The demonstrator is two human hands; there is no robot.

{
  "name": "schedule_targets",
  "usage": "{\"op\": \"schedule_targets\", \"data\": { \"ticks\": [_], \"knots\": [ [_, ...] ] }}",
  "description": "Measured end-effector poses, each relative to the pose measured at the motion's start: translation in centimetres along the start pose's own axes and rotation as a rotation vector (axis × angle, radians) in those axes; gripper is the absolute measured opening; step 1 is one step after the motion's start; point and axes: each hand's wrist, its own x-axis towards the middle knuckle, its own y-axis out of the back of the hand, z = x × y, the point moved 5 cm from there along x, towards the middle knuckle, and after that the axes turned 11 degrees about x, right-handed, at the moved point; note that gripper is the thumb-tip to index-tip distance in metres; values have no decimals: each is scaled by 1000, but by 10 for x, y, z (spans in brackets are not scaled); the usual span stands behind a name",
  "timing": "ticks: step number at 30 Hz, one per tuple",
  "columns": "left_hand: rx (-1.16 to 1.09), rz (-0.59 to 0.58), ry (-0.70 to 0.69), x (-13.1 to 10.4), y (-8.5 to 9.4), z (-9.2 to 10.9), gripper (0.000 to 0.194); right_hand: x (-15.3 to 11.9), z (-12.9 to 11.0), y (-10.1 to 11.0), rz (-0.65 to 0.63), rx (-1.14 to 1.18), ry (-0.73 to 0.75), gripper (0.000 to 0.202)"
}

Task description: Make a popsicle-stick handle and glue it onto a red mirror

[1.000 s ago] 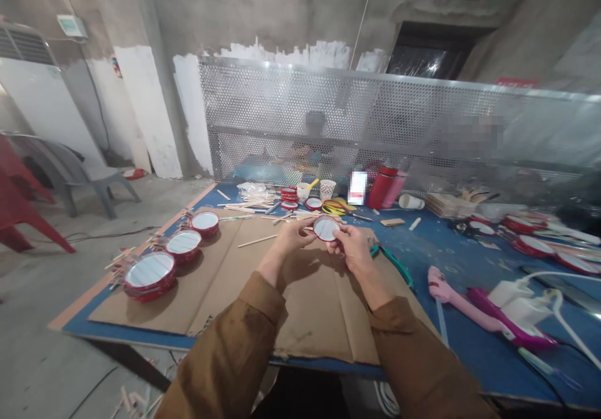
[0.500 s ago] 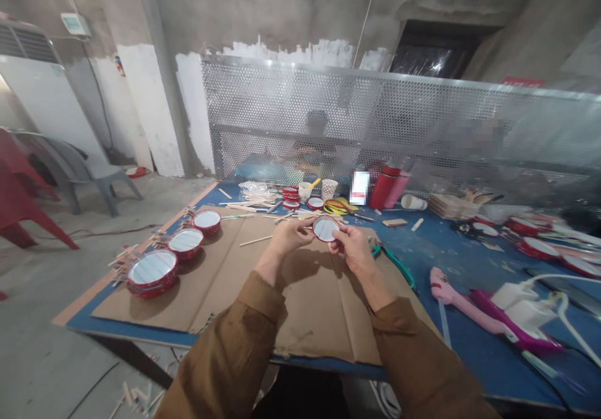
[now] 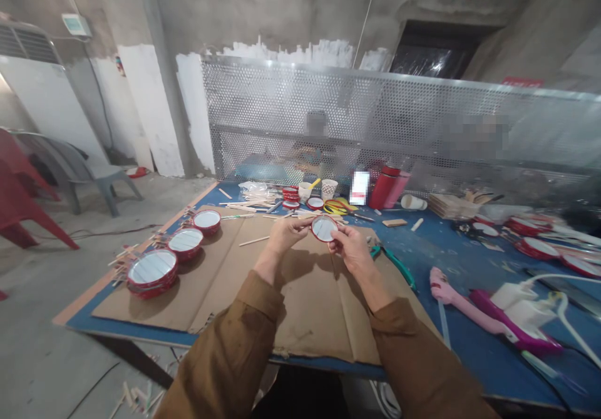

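Small red-rimmed disc [image 3: 323, 228]: right hand [image 3: 352, 248] grips it, left hand [image 3: 287, 236] pinches its edge, above cardboard [image 3: 310, 306].

Matt brown cardboard [image 3: 310, 319] creased over a scuffed blue worktop [image 3: 422, 243]; glossy red rims with smooth, mirror-like faces on the round pieces [image 3: 153, 268]; perforated metal screen [image 3: 282, 99]; pale wooden sticks [image 3: 256, 241]
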Motion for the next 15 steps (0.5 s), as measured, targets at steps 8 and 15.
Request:
{"op": "schedule_targets", "data": {
  "ticks": [8,15],
  "knots": [
    [-124,-55,-32,0,-8,5,54,2,-1,2,9,21,10,19],
    [-160,-97,-56,-2,-3,5,61,1,3,-1,-7,58,-63,21]
  ]
}}
